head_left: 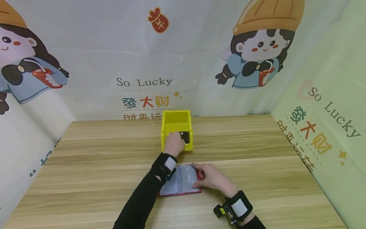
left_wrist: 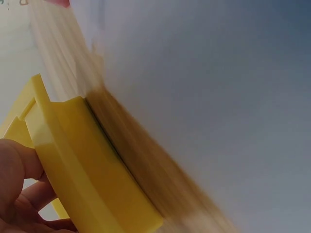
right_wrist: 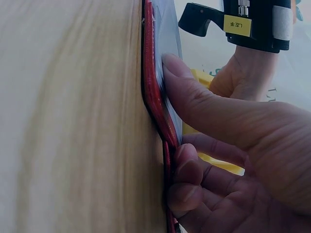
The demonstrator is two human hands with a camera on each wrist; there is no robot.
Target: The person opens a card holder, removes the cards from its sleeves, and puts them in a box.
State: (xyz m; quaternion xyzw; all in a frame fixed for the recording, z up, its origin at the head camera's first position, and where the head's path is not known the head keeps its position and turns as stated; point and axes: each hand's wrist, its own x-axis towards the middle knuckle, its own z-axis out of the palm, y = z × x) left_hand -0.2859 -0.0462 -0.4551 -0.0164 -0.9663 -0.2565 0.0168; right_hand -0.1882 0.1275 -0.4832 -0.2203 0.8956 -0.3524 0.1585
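A card holder (head_left: 180, 180) with a red cover and clear sleeves lies spread on the table, a pale "VIP" card showing in its right sleeve. My right hand (head_left: 213, 178) grips its right edge, thumb (right_wrist: 187, 82) on the sleeve and curled fingers (right_wrist: 187, 179) at the red rim. Over the front of a yellow bin (head_left: 175, 117), my left hand (head_left: 173, 143) reaches in with bent fingers, right beside a black card (head_left: 185, 137). The left fingertips are hidden by the bin in the left wrist view; I cannot tell whether they pinch anything.
The wooden table (head_left: 108, 165) carries the bin near its back edge, behind the card holder. Printed cloth (head_left: 197, 63) hangs behind the table and along both sides. My left forearm (head_left: 140, 197) passes over the card holder's left part.
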